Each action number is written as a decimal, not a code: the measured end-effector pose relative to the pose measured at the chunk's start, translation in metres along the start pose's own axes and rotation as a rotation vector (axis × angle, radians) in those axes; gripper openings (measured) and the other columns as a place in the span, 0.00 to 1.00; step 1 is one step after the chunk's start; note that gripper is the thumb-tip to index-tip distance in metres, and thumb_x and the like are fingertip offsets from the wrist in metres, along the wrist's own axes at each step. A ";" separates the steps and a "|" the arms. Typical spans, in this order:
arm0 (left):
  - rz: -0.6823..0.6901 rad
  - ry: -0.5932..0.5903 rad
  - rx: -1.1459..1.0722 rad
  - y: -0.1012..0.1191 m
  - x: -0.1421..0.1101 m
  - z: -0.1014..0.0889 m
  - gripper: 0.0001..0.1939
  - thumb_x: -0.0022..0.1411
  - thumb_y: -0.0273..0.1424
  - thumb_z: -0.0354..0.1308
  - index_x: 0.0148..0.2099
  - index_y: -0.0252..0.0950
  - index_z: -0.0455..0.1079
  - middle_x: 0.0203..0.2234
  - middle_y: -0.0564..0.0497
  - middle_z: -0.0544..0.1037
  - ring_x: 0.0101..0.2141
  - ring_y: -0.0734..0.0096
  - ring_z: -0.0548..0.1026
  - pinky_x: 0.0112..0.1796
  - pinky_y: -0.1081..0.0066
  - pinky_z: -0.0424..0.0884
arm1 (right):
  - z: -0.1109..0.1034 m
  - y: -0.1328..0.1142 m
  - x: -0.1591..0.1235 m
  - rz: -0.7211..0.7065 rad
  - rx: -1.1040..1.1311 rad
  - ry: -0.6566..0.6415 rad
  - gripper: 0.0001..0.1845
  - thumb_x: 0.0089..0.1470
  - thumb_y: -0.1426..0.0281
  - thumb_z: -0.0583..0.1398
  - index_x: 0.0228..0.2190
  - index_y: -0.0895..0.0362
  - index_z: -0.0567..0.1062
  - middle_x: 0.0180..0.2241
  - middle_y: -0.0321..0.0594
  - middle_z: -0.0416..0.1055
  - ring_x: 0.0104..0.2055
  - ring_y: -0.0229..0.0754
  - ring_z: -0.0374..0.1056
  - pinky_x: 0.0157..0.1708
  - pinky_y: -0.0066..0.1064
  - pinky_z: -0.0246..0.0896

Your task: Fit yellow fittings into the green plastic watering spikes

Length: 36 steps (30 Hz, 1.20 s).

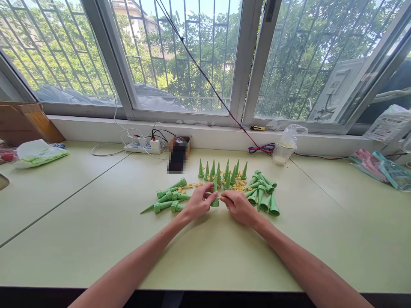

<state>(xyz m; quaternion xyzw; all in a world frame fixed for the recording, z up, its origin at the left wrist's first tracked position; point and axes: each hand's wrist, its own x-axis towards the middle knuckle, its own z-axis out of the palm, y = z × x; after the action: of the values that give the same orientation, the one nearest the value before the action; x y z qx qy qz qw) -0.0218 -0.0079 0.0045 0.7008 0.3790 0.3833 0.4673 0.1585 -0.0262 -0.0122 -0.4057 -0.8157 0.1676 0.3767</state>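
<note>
My left hand [201, 200] grips a green plastic watering spike [215, 202], held upright with its point up and its wide collar low near the table. At that collar's right side, my right hand [238, 206] pinches a small yellow plastic piece [220, 197], mostly hidden by the fingertips. Several green spikes [227, 182] stand point up just beyond my hands. More loose yellow pieces [239, 185] are scattered among and beside them. A pile of spikes [165, 201] lies on its side left of my left hand, and another pile [263, 201] lies right of my right hand.
The pale green table [96, 239] runs up to the window sill. Along the back are a power strip [143, 147] with cables, a small box [185, 144], a coiled cable [261, 149] and a bagged tub [283, 152]. Plastic packets [380, 169] lie far right, a wipes pack [40, 153] far left.
</note>
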 end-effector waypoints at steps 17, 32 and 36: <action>0.106 0.013 0.080 0.007 -0.005 0.004 0.15 0.63 0.40 0.53 0.45 0.34 0.65 0.27 0.52 0.68 0.24 0.77 0.66 0.20 0.79 0.63 | 0.002 0.003 -0.002 0.046 0.024 0.010 0.19 0.66 0.65 0.46 0.23 0.56 0.63 0.20 0.34 0.63 0.23 0.35 0.58 0.27 0.26 0.50; 0.138 0.017 0.099 0.004 -0.004 0.005 0.13 0.64 0.39 0.52 0.45 0.34 0.65 0.28 0.52 0.67 0.25 0.77 0.66 0.21 0.78 0.62 | 0.001 -0.001 0.000 0.098 0.046 0.035 0.25 0.66 0.61 0.44 0.19 0.56 0.60 0.18 0.33 0.60 0.21 0.34 0.56 0.26 0.27 0.48; 0.118 0.021 0.082 0.005 -0.003 0.004 0.15 0.64 0.40 0.53 0.46 0.34 0.65 0.28 0.51 0.69 0.24 0.77 0.66 0.20 0.79 0.62 | 0.001 -0.002 0.001 0.104 0.073 0.049 0.24 0.66 0.61 0.45 0.21 0.57 0.63 0.19 0.33 0.62 0.22 0.34 0.57 0.26 0.27 0.50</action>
<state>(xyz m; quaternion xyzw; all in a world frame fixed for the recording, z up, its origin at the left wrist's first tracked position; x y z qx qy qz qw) -0.0188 -0.0135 0.0078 0.7364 0.3572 0.4017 0.4109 0.1562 -0.0270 -0.0113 -0.4373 -0.7775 0.2069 0.4018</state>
